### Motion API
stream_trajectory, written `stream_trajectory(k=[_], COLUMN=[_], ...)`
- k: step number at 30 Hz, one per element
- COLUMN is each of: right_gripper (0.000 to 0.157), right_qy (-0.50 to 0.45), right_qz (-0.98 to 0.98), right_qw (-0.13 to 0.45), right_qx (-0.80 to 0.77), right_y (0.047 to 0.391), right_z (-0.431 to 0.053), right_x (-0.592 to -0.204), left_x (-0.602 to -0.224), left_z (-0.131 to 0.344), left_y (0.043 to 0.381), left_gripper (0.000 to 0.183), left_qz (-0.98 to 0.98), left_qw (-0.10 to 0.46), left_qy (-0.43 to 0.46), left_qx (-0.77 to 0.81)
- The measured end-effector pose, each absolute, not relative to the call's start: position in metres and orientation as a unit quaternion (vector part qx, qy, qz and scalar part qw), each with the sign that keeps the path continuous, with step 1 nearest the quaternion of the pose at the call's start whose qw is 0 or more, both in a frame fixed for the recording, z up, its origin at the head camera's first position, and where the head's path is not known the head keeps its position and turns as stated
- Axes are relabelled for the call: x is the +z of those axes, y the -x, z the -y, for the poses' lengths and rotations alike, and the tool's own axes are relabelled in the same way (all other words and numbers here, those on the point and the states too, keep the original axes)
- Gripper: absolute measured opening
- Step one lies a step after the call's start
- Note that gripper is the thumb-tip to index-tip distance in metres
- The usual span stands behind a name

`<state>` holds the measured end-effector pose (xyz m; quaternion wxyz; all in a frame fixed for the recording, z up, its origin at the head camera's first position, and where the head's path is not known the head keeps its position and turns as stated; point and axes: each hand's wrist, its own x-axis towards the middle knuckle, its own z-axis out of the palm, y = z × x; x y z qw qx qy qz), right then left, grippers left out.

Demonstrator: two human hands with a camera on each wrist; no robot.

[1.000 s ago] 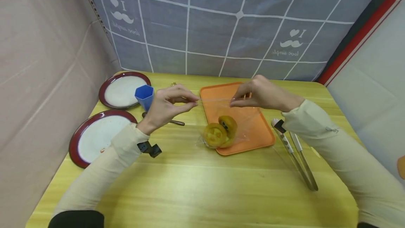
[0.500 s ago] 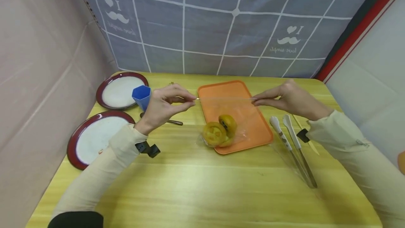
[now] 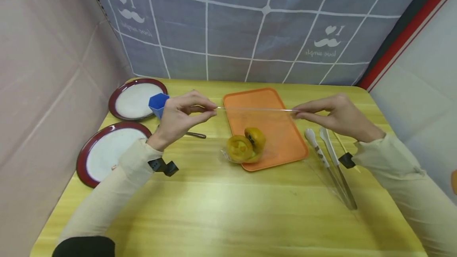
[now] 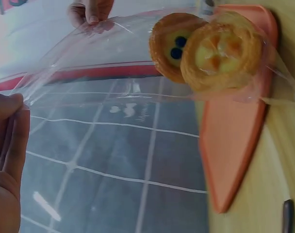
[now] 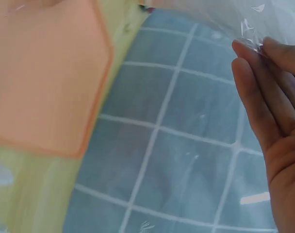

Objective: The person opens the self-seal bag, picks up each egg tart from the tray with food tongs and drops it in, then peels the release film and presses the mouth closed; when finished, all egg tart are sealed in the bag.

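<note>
A clear plastic bag hangs between my hands with its top edge drawn straight across. Inside its lower part sit egg tarts; one tart has pale chunks on top and another tart has dark round berries. In the head view the bagged tarts are over the front left edge of the orange tray. My left hand pinches one end of the bag's top edge between thumb and fingers. At the opposite end, my right hand pinches the other corner, as the right wrist view also shows.
Two red-rimmed white plates, a far plate and a near plate, lie on the left. Beside them stand a blue cup and a dark-handled utensil. White-and-metal tongs and a thin stick lie right of the tray.
My right hand has moved rightward, away from the left, and the bag's top edge has gone from short to stretched wide. The left hand and the tarts have barely moved.
</note>
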<state>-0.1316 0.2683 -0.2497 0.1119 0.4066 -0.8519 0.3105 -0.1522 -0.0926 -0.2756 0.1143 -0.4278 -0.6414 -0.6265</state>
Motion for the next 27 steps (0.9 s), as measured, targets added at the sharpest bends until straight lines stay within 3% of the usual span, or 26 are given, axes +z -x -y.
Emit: stream_trajectory(k=[9, 13, 20, 27], right_gripper=[0.029, 0.024, 0.017, 0.025], right_qy=[-0.478, -0.427, -0.307, -0.228], right_qz=[0.735, 0.759, 0.845, 0.902], right_qw=[0.059, 0.014, -0.061, -0.04], right_qx=[0.477, 0.491, 0.434, 0.363], right_y=[0.101, 0.096, 0.153, 0.21], right_z=[-0.214, -0.193, -0.165, -0.14], right_x=[-0.223, -0.226, -0.286, -0.344], left_x=[-0.238, -0.232, -0.272, -0.33], left_z=[0.133, 0.153, 0.178, 0.188], left_y=[0.106, 0.098, 0.147, 0.212], left_gripper=[0.025, 0.022, 0.024, 0.023], left_qz=[0.617, 0.663, 0.826, 0.908], left_qw=[0.104, 0.1, 0.045, 0.02], left_qy=[0.364, 0.3, 0.155, 0.098], left_qx=[-0.69, -0.678, -0.541, -0.407])
